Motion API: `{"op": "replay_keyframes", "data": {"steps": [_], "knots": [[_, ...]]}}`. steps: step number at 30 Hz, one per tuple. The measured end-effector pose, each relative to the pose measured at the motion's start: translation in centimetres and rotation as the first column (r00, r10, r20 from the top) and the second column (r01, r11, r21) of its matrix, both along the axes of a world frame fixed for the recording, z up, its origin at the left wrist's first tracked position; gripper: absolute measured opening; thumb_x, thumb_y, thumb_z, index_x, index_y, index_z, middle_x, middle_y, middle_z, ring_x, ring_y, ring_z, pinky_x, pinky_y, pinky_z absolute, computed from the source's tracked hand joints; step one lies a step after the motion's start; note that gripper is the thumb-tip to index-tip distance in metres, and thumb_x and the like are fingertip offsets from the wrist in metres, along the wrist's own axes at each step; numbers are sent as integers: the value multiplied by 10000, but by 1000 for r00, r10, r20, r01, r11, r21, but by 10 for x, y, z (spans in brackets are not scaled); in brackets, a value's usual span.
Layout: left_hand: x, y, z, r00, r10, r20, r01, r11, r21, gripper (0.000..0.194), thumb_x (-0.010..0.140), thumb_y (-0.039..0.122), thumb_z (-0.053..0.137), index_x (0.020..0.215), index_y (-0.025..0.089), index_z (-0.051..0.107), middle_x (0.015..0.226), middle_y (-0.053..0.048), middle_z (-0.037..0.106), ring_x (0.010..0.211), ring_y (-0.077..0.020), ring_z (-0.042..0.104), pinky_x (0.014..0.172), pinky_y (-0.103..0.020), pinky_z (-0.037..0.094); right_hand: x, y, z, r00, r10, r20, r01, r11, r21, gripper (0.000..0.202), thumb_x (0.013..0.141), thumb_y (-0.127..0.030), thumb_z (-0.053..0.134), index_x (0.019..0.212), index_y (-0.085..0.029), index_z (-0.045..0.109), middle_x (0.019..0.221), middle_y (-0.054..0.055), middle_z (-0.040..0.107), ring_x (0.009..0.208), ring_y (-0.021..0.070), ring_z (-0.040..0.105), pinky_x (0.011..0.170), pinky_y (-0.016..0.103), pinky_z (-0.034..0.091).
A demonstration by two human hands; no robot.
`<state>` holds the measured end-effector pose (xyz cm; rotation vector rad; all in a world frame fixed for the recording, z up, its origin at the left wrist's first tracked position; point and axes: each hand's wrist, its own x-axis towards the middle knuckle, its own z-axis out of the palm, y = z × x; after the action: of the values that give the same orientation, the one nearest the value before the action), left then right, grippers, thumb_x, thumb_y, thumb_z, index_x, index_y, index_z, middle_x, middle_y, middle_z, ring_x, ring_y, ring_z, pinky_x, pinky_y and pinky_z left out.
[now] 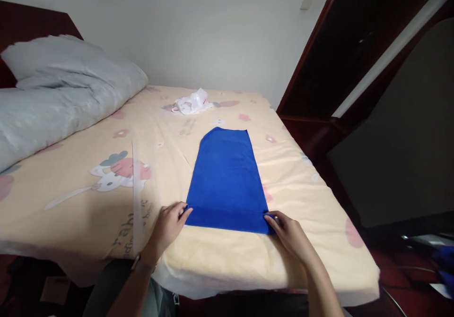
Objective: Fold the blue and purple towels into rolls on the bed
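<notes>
A blue cloth (225, 175) lies spread flat on the bed, its near edge close to the front of the mattress. At its near left side, my left hand (172, 220) pinches the cloth's edge between thumb and fingers. My right hand (283, 227) grips the opposite edge at the near right in the same kind of pinch. A crease runs across the cloth between the two hands. The far left corner looks slanted, while the far right corner is pointed.
The bed has a yellow patterned sheet (170, 166). A crumpled white plastic bag (193, 102) lies beyond the cloth. A grey quilt (71, 85) is bunched at the left, by a dark headboard (39, 24). Dark wooden furniture (319, 71) stands at the right.
</notes>
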<state>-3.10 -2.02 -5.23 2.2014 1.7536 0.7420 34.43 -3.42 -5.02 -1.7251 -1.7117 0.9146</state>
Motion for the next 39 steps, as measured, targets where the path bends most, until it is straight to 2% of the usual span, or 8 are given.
{"op": "replay_keyframes", "data": {"steps": [10, 14, 16, 20, 23, 26, 32, 39], "knots": [[3, -1, -9, 981, 103, -166, -77, 985, 155, 207, 932, 361, 563, 788, 212, 570, 813, -35, 646, 826, -228, 594, 769, -345, 408, 4, 6, -20, 990, -86, -110, 92, 994, 56, 395, 846, -535, 622, 1103, -235, 627, 1057, 71, 708, 987, 276, 673, 823, 346, 532], [3, -1, -10, 980, 151, -129, -127, 976, 174, 135, 917, 329, 597, 975, 208, 583, 960, -61, 659, 920, -252, 598, 806, -370, 433, -2, 8, -22, 996, -87, 18, 84, 984, 155, 353, 900, -505, 550, 1099, -228, 638, 1067, 92, 680, 989, 288, 648, 834, 400, 526], [2, -3, -7, 989, 97, -111, -73, 976, 204, 182, 931, 279, 573, 1097, 205, 574, 1056, -80, 649, 991, -254, 593, 852, -379, 443, -4, 7, -16, 986, -102, 135, 61, 957, 283, 340, 924, -485, 515, 1087, -225, 662, 1071, 110, 649, 987, 306, 621, 864, 459, 506], [-2, -9, 8, 975, -203, -88, 217, 953, 209, 224, 969, 135, 443, 1065, 226, 624, 1100, -59, 650, 1070, -209, 585, 957, -369, 432, -5, -4, 5, 986, -14, 167, -65, 887, 457, 277, 955, -437, 510, 1002, -252, 712, 1115, 117, 600, 1040, 310, 582, 909, 478, 500], [-8, -13, 13, 946, -318, -61, 324, 936, 140, 264, 930, 130, 499, 1126, 246, 631, 1159, -39, 661, 1118, -198, 583, 1010, -367, 422, -4, -11, 13, 967, 233, 106, -254, 926, 281, 223, 926, -408, 601, 1078, -280, 703, 1259, 89, 571, 1181, 294, 541, 986, 434, 499], [-15, -10, 8, 940, -332, -81, 336, 941, 39, 383, 841, 132, 581, 1193, 276, 624, 1237, -24, 656, 1172, -223, 573, 1035, -394, 419, -2, -9, 5, 946, 307, 108, -319, 939, 131, 312, 895, -368, 633, 1197, -292, 660, 1339, 67, 550, 1248, 290, 508, 1049, 451, 461], [-24, 4, -7, 946, -323, 34, 323, 946, 11, 407, 852, 74, 453, 1156, 262, 647, 1200, -25, 678, 1158, -193, 590, 1034, -368, 438, 1, 2, -8, 996, 92, -1, -91, 987, 129, 283, 944, -392, 539, 1189, -286, 634, 1237, 42, 642, 1135, 263, 601, 963, 393, 499], [-18, 14, -11, 958, -67, 279, 93, 992, -80, 234, 970, 385, 454, 1092, 252, 602, 1070, -42, 677, 1007, -201, 640, 898, -324, 509, -11, 12, -11, 984, -77, -163, 98, 987, 130, 377, 955, -541, 487, 1081, -224, 648, 1049, 75, 722, 997, 294, 667, 841, 353, 510]]}}
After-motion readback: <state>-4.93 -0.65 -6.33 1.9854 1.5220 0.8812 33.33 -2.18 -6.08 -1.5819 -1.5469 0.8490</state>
